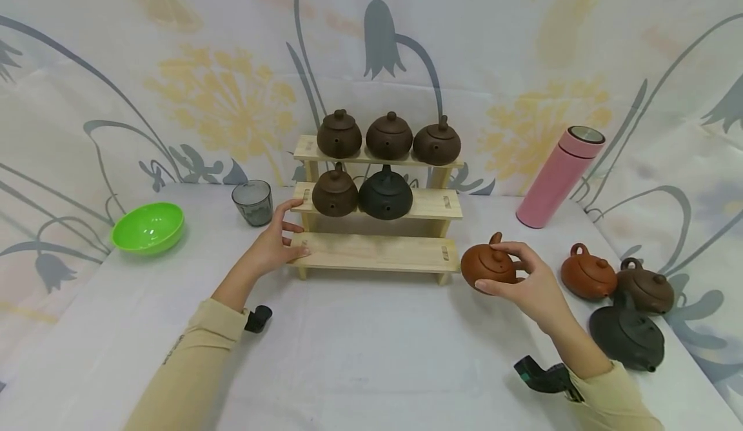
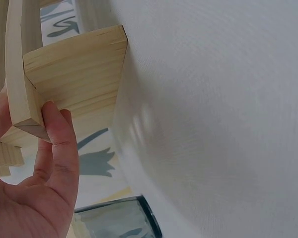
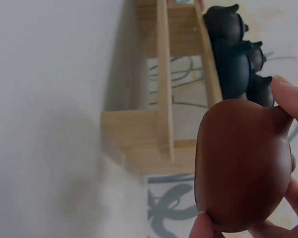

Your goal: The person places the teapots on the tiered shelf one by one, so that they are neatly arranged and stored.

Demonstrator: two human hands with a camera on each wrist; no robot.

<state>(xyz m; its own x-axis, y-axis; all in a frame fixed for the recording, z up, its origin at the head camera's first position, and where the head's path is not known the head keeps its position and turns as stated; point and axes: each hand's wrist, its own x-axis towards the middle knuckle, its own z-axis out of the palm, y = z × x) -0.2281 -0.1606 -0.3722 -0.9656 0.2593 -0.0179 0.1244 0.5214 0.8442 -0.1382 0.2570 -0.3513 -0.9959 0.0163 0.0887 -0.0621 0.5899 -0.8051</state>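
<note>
A three-tier wooden rack (image 1: 371, 251) stands against the back. My left hand (image 1: 271, 245) grips its left end, thumb on top of the lowest shelf; the left wrist view shows the shelf's end (image 2: 27, 106) between thumb and fingers. Off the rack's right end, my right hand (image 1: 533, 284) holds a reddish-brown clay teapot (image 1: 486, 267), its rounded base (image 3: 241, 168) turned to the right wrist camera. Three dark brown teapots (image 1: 390, 137) line the top shelf. On the middle shelf, a brown teapot (image 1: 335, 192) sits left of a black teapot (image 1: 386, 195).
To the right on the table are an orange-red teapot (image 1: 587, 276), a dark brown teapot (image 1: 645, 291) and a black teapot (image 1: 627, 339). A pink thermos (image 1: 557, 179) stands behind them. Left of the rack are a grey glass (image 1: 253, 204) and a green bowl (image 1: 148, 229).
</note>
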